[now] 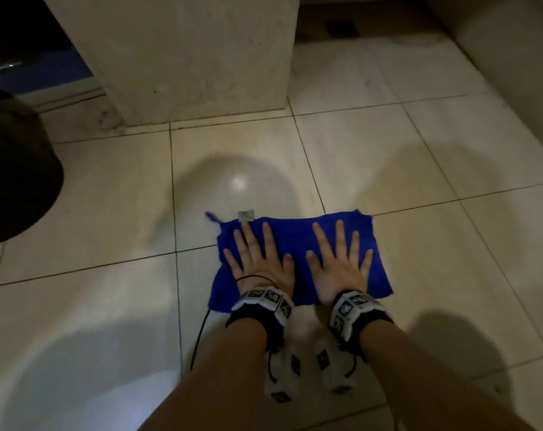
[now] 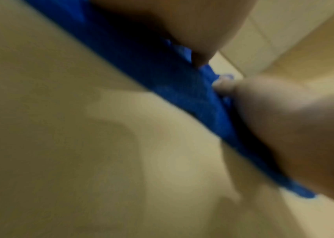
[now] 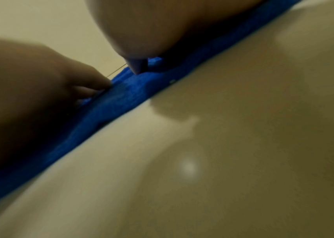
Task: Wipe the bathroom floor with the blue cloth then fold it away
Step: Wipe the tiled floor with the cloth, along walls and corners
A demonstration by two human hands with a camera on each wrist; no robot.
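Left hand flat on cloth, palm down, fingers straight and spread, gripping nothing. Right hand just beside it, same pose: palm down, fingers fanned, pressing cloth. Both forearms reach forward side by side, wristbands at cloth's near edge. Cloth lies spread on tiled floor, small tag at far edge. Pale pillar beyond; dark bin far left. Wrist views blurred: cloth edge against floor.

Both wrist views were blurred. At the left edge of the head view a dark round object was cut off, perhaps a bin. The hands hid the blue cloth's middle.
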